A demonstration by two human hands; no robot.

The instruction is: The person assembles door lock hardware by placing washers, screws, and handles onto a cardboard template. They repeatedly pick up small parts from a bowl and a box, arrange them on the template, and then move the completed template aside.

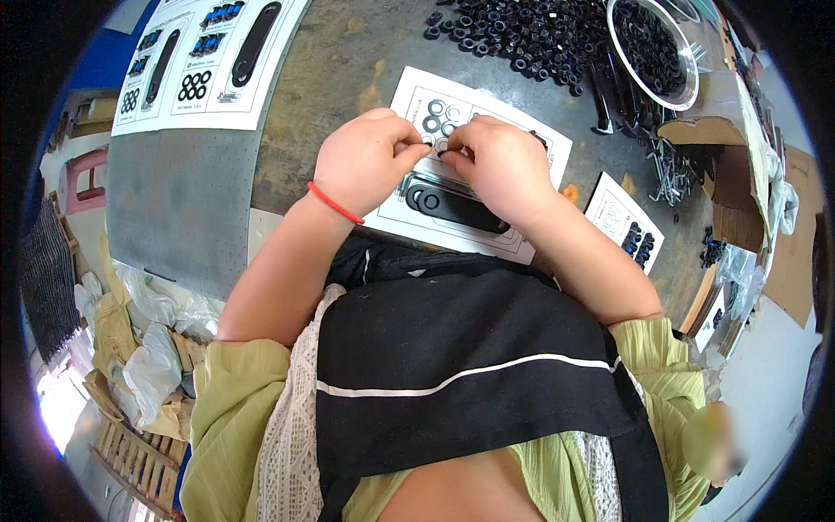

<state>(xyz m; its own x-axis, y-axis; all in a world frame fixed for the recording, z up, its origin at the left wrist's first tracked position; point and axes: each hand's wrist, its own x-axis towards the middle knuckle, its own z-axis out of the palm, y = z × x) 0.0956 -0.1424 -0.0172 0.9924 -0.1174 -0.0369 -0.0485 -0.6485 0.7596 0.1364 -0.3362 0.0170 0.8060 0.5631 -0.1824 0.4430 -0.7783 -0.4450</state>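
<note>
My left hand (370,157), with a red band at its wrist, is closed in a pinch over a white printed sheet (396,222). A small black piece shows at its thumb and fingertip. My right hand (504,161) pinches another small dark piece just beside it; its exact kind is too small to tell. Under the fingers, the sheet shows several grey ring shapes (432,123). Below my hands, a long black part with a rounded end (461,211) lies on the sheet, along with thin silver rods (445,182). My right hand and wrist hide part of the sheet.
Loose black nuts (522,43) are heaped at the far side, beside a clear tub (648,52) of small black parts. Silver screws (670,174) and a cardboard box (739,209) sit to the right. Another sheet (613,209) holds blue-black parts; filled sheets (204,65) lie far left.
</note>
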